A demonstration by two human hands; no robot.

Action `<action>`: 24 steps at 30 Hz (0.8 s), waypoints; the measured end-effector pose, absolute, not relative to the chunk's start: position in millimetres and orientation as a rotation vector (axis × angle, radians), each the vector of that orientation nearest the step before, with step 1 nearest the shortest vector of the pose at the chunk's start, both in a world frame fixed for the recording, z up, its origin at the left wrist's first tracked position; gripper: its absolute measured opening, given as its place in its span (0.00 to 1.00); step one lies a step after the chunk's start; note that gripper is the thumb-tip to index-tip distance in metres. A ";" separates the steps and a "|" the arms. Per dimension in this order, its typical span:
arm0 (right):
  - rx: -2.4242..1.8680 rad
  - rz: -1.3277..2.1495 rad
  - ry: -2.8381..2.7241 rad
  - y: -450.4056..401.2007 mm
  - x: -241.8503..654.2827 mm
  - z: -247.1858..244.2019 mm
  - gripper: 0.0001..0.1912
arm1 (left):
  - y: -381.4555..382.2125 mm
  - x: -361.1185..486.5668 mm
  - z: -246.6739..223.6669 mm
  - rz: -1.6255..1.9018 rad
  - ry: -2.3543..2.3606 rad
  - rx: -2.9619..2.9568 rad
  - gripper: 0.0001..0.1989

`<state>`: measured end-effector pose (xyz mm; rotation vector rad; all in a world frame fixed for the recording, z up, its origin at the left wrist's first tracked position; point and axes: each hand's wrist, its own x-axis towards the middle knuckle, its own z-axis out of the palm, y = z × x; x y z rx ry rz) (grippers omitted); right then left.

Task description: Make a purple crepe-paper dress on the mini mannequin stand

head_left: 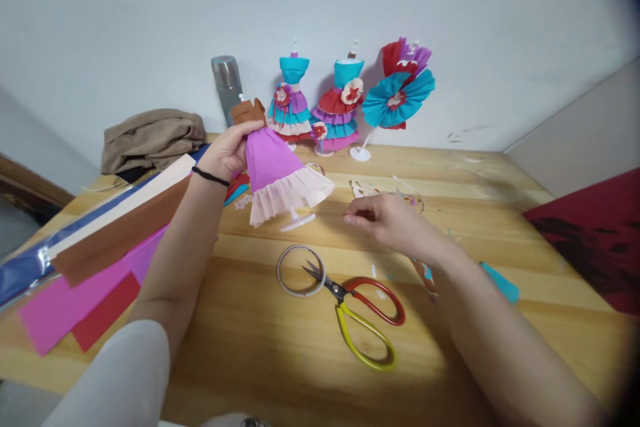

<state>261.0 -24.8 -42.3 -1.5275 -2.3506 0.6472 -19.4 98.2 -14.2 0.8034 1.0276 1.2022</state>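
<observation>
My left hand (236, 147) is wrapped round the waist of a small dress form (275, 160), which leans to one side. The form wears a brown top, a purple skirt and a pale pink ruffled hem, and its white base shows below. My right hand (383, 217) hovers to the right of the skirt, thumb and fingers pressed together; what they pinch, if anything, is too small to make out. Below and between the hands lie scissors (340, 291) with one red and one yellow handle, blades slightly apart, their tips over a roll of tape (301, 271).
Three dressed forms, one with a large blue paper fan (400, 99), stand along the wall beside a grey flask (228, 83). Coloured paper sheets (120, 233) and brown cloth (153, 139) lie left. Paper scraps and a blue piece (501, 282) are on the right.
</observation>
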 end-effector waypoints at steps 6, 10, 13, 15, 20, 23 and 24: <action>-1.447 0.838 -2.166 -22.1 259.8 -50.9 0.13 | 107.9 -22.2 -26.5 1.176 1.075 0.848 0.03; -1.377 1.076 -2.005 -21.9 253.5 -59.3 0.15 | 107.7 -21.8 -27.5 1.158 1.007 0.941 0.04; -1.350 1.167 -1.867 -23.3 246.9 -60.3 0.17 | 107.1 -22.0 -28.4 1.164 0.977 1.032 0.05; -1.337 1.137 -1.821 -24.4 243.4 -59.6 0.19 | 106.8 -22.3 -29.5 1.193 0.956 1.076 0.06; -1.319 1.003 -1.826 -26.9 241.2 -58.6 0.19 | 103.6 -24.0 -30.6 1.313 0.841 1.141 0.08; -1.316 1.000 -1.847 -28.8 242.0 -57.5 0.17 | 97.0 -25.8 -27.8 1.357 0.756 1.168 0.10; -1.313 1.005 -1.856 -29.3 242.4 -56.8 0.16 | 94.1 -26.3 -26.0 1.369 0.744 1.183 0.11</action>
